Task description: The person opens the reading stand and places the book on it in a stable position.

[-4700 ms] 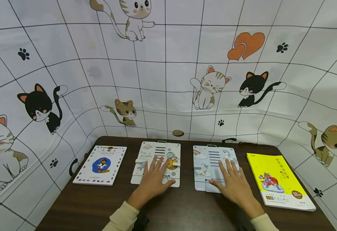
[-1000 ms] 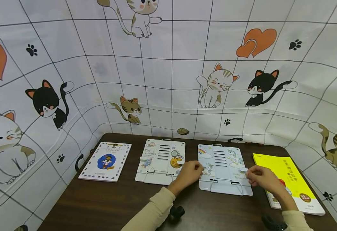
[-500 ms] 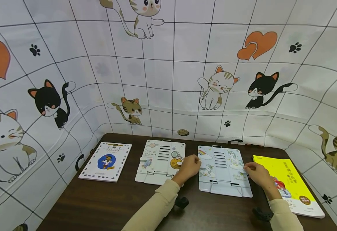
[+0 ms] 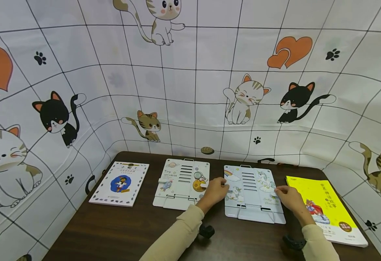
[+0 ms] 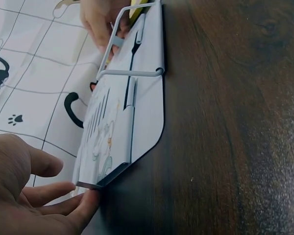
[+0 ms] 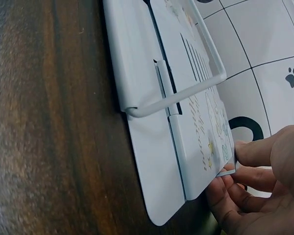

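A white book stand (image 4: pixel 249 192) with a rainbow and unicorn print lies on the dark table, right of centre. At its left edge is my left hand (image 4: pixel 214 190). In the left wrist view the fingertips (image 5: pixel 90 198) touch the corner of the stand, while the thumb stays apart from it. My right hand (image 4: pixel 290 199) pinches the small side tab (image 6: pixel 228 173) at the stand's right edge between thumb and fingers. The wire support (image 6: pixel 181 100) sticks out from the stand's lower part. A second white book stand (image 4: pixel 180 183) with a space print lies to the left.
A white book (image 4: pixel 120 185) with a blue circle lies at the table's far left. On the right a thick yellow book (image 4: pixel 324 206) lies partly beneath the right forearm. A cloth (image 4: pixel 177 83) printed with cats hangs behind the dark table (image 4: pixel 118 232). Black wrist cameras are on both wrists.
Earlier my hands lay spread over the two stands. Since then both moved to the side edges of the unicorn stand. Over the last second they shifted slightly away from me along those edges.
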Demonstrator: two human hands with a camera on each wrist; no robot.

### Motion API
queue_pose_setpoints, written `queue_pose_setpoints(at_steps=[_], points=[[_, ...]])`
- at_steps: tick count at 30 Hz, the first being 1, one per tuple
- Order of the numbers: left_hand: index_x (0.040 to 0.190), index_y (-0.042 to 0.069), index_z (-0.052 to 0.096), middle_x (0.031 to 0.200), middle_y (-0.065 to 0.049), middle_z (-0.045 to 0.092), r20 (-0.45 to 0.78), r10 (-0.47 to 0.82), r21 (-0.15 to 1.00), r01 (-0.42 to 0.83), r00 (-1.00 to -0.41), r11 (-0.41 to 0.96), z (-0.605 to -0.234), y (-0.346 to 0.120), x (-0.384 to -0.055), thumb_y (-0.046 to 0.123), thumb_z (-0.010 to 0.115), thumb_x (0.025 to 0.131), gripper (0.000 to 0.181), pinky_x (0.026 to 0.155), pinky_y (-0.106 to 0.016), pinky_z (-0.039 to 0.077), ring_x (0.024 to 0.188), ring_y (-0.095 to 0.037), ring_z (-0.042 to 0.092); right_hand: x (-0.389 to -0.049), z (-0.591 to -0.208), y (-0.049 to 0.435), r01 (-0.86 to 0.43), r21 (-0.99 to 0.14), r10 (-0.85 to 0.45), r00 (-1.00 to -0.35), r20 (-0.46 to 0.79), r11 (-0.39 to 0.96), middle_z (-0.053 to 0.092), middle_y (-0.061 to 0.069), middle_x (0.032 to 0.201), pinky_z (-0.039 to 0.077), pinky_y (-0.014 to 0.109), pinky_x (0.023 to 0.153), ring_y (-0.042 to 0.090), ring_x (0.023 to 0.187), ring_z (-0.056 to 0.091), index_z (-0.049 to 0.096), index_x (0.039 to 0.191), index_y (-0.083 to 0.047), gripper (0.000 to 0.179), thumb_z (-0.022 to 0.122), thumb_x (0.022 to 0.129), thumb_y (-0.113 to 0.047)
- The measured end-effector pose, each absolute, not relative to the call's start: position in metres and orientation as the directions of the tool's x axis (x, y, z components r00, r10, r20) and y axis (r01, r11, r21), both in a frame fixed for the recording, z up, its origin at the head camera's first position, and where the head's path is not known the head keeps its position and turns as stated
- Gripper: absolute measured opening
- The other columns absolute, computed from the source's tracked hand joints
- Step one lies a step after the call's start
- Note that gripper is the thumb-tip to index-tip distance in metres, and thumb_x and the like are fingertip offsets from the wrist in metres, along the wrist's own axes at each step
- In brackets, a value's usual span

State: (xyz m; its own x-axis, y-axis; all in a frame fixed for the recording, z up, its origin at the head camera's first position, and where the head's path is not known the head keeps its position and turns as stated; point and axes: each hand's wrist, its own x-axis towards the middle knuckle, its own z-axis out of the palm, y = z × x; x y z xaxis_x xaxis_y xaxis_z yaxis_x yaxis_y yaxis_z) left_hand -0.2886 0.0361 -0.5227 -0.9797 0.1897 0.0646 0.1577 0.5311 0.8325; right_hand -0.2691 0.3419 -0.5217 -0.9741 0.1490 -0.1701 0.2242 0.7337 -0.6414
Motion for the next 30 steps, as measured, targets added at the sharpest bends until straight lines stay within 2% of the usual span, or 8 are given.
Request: queue_pose_setpoints(at_steps=[3, 9, 16, 22, 30], points=[[0.128, -0.007, 0.071, 0.123, -0.021, 0.076, 0.071, 0.194, 0.843, 0.163, -0.978, 0.512, -0.523, 0.035, -0.288, 0.012, 0.063, 0.103, 0.032, 0.097, -0.047, 0.061, 0.115, -0.033, 0.074, -0.268, -0.519, 0.34, 0.244, -0.651, 0.157, -0.969, -0.19, 0.718, 0.054, 0.04, 0.14, 0.049, 0.062, 0.103, 0.046, 0.113, 0.054, 0.053, 0.143, 0.014, 0.054, 0.052, 0.111, -0.029], [0.132, -0.006, 0.069, 0.123, -0.021, 0.076, 0.078, 0.205, 0.854, 0.172, -0.976, 0.491, -0.523, 0.034, -0.286, 0.012, 0.062, 0.104, 0.034, 0.095, -0.045, 0.062, 0.115, -0.032, 0.074, -0.264, -0.516, 0.338, 0.248, -0.68, 0.156, -0.968, -0.194, 0.691, 0.058, 0.039, 0.134, 0.057, 0.05, 0.091, 0.04, 0.103, 0.062, 0.054, 0.141, 0.016, 0.053, 0.054, 0.11, -0.027], [0.129, -0.003, 0.07, 0.119, -0.017, 0.074, 0.14, 0.179, 0.867, 0.207, -0.974, 0.452, -0.527, 0.033, -0.29, 0.011, 0.062, 0.105, 0.029, 0.09, -0.041, 0.062, 0.108, -0.028, 0.073, -0.259, -0.513, 0.335, 0.243, -0.72, 0.184, -0.97, -0.161, 0.65, 0.06, 0.037, 0.132, 0.062, 0.042, 0.088, 0.031, 0.097, 0.068, 0.054, 0.142, 0.016, 0.051, 0.053, 0.111, -0.025], [0.127, -0.003, 0.068, 0.116, -0.016, 0.072, 0.187, 0.151, 0.888, 0.233, -0.971, 0.398, -0.522, 0.029, -0.291, 0.005, 0.061, 0.104, 0.025, 0.087, -0.035, 0.061, 0.103, -0.025, 0.071, -0.253, -0.508, 0.331, 0.221, -0.742, 0.218, -0.97, -0.103, 0.633, 0.064, 0.035, 0.126, 0.054, 0.026, 0.073, 0.029, 0.09, 0.071, 0.056, 0.141, 0.015, 0.05, 0.05, 0.112, -0.025], [0.128, -0.004, 0.067, 0.106, -0.012, 0.071, 0.232, 0.087, 0.906, 0.248, -0.969, 0.344, -0.514, 0.026, -0.295, 0.0, 0.067, 0.1, 0.028, 0.079, -0.022, 0.056, 0.092, -0.013, 0.067, -0.245, -0.499, 0.325, 0.216, -0.757, 0.282, -0.959, -0.044, 0.616, 0.066, 0.032, 0.124, 0.051, 0.024, 0.071, 0.033, 0.096, 0.067, 0.06, 0.136, 0.01, 0.048, 0.057, 0.11, -0.029]])
